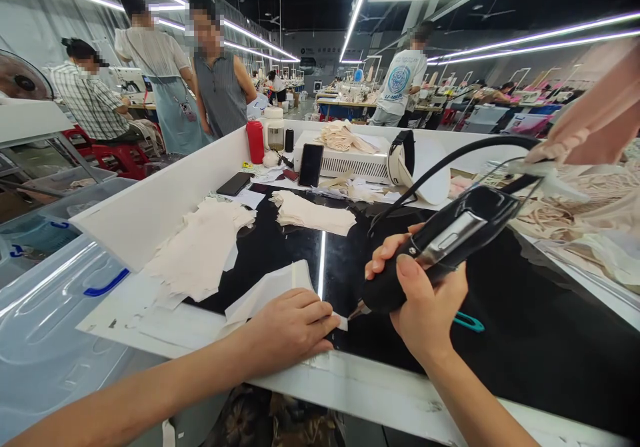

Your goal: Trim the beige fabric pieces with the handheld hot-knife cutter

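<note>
My left hand (295, 324) holds a cream fabric piece (280, 287) down against the black tabletop, its fingers close together over the near end. A small corner of the fabric sticks out past my fingertips. My right hand (425, 294) is wrapped round a black corded handheld tool (450, 230) with a silver panel and a pointed metal tip. That tip is at the fabric corner beside my left fingertips; whether it touches, I cannot tell. Stacks of cut cream fabric lie beyond, one larger stack (200, 247) to the left and a smaller stack (315, 214) farther back.
A black cable (450, 157) arches from the tool over the table. A teal loop-shaped item (469, 322) lies by my right wrist. Phones, a red cup (255, 142) and a white vented box (350, 160) stand at the back. Pale fabric strips (585, 207) pile up right; several people are beyond.
</note>
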A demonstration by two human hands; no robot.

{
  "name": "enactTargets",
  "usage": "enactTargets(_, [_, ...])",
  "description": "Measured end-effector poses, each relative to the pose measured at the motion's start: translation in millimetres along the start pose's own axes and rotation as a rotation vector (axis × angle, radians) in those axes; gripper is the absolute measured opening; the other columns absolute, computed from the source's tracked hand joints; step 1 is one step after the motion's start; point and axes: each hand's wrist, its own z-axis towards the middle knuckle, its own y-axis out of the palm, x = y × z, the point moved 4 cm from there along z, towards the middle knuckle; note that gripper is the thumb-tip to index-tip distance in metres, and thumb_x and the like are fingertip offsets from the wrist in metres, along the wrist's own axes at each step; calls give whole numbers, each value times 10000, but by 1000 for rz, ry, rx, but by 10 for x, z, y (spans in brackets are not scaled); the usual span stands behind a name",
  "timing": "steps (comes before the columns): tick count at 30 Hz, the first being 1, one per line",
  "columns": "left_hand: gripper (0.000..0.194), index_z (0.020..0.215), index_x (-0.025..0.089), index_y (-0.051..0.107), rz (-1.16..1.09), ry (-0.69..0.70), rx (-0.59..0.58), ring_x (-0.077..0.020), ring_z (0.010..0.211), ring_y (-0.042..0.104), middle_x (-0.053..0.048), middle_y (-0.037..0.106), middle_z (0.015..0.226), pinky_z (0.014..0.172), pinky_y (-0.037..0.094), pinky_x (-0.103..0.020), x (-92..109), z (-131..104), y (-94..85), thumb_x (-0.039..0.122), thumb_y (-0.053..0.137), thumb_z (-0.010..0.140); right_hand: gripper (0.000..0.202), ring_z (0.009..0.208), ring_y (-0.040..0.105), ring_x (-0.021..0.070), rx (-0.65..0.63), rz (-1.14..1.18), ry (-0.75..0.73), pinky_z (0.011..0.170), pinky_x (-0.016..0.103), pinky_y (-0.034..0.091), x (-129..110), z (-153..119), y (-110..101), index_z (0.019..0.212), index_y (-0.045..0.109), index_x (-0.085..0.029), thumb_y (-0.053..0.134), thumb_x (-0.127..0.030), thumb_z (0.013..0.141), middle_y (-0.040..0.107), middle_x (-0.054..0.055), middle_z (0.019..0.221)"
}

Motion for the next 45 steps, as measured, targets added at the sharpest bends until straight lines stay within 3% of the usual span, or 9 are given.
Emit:
enactTargets(19, [258,1330,123,732,20,41,34,-201,1105,742,-84,800,1212,1055,616,-327,19,23,-33,333,712,1181,353,646,703,149,-13,9,30,587,303,643,15,-23,26,1170,665,-311,935,-396,958,741,-61,886])
enactTargets(23, [281,1348,118,723,18,55,32,-215,1113,745,-95,795,1206,1061,620,-347,14,17,-3,334,730,1169,401,624,694,148,30,51,30,558,295,645,-47,-46,13,1179,672,-299,966,-394,924,739,-63,862])
enactTargets(27, [285,1339,99,724,8,66,43,-232,1112,751,-116,792,1218,1058,613,-358,13,11,1,332,719,1175,402,630,695,149,-7,54,26,565,297,647,-66,-91,19,1198,669,-305,958,-404,937,736,-60,863])
enactTargets(36, [240,1328,135,735,-18,33,21,-209,1117,751,-88,802,1211,1063,620,-345,-8,17,-34,318,725,1172,336,662,706,144,-27,15,40,603,301,650,-14,-105,4,1199,664,-317,915,-373,982,733,-63,900])
enactTargets(45, [227,1327,139,730,-68,26,36,-223,1094,751,-93,801,1217,1068,601,-352,-47,17,-33,316,654,1207,382,654,698,144,-3,15,46,602,305,644,-19,-107,-3,1200,664,-306,940,-386,948,733,-61,887])
